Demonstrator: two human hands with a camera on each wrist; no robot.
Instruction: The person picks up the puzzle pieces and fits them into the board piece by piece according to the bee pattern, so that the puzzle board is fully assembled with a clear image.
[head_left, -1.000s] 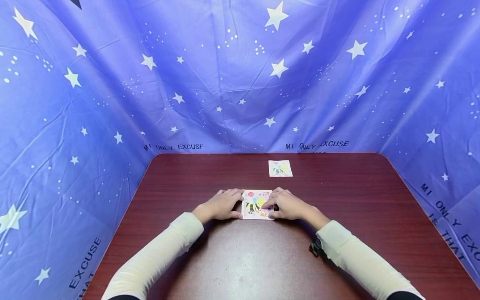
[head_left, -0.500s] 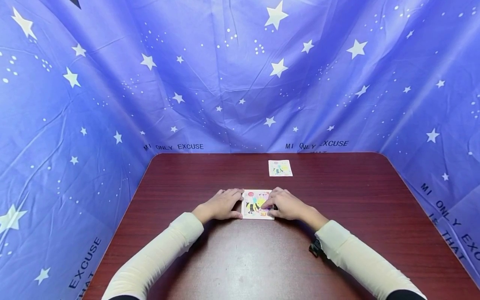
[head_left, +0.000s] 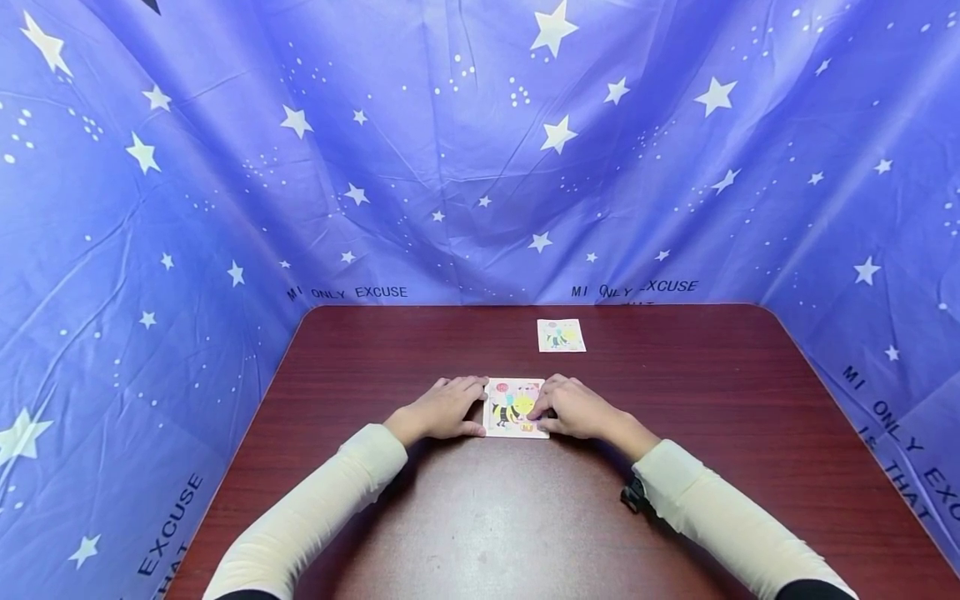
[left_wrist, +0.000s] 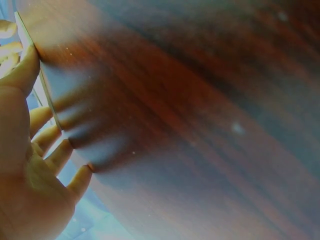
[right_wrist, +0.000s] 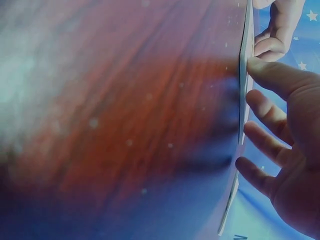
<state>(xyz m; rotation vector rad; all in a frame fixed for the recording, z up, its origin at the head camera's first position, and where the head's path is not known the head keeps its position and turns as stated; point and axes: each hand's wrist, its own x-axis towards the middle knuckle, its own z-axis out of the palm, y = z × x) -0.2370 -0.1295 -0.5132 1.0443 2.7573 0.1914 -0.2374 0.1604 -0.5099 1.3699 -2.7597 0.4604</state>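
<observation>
A thin, square bee-picture board (head_left: 506,412) lies flat on the table between the two hands. My left hand (head_left: 447,408) rests at its left side, fingertips by the far corner and thumb by the near one. At the right side is my right hand (head_left: 581,407), its index finger reaching over the bee's face and its thumb at the near corner. The left wrist view shows the left fingers (left_wrist: 59,155) spread and fairly straight along the board's edge. From the right wrist, the thumb (right_wrist: 270,75) touches the edge and the other fingers extend along it.
Farther back lies a paler square card (head_left: 560,336) with a similar bee picture. The dark red wooden table (head_left: 360,350) meets a blue star-patterned cloth (head_left: 450,167) at the back and sides. A black device (head_left: 632,496) sits under the right sleeve.
My right index finger has drawn back slightly to the right, showing more of the bee's face. The left hand, the board and the far card stay in place.
</observation>
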